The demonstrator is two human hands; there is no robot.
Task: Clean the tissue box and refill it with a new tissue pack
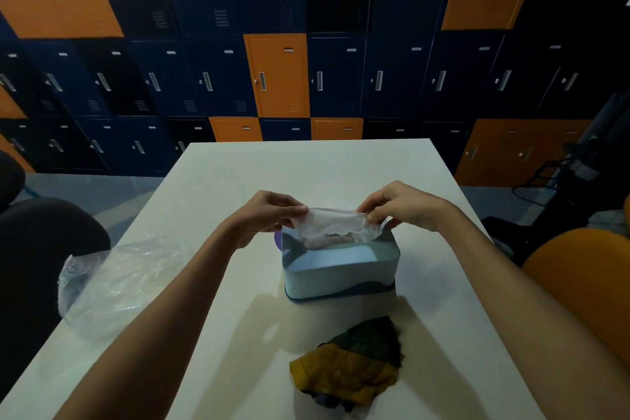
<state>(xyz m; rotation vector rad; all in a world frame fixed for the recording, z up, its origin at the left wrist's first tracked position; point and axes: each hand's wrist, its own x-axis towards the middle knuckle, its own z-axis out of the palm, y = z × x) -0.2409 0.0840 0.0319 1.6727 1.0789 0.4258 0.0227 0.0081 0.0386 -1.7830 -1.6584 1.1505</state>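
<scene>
Though apart, left hand (269, 211) and right hand (402, 206) tight on tissue (332, 227) above tissue box (337, 271).

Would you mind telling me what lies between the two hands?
In the head view, a white tissue spans the gap, pinched by the left hand and right hand above the tissue box.

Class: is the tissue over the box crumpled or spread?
Spread: left hand and right hand pinch opposite ends, holding the tissue wide above the tissue box.
</scene>
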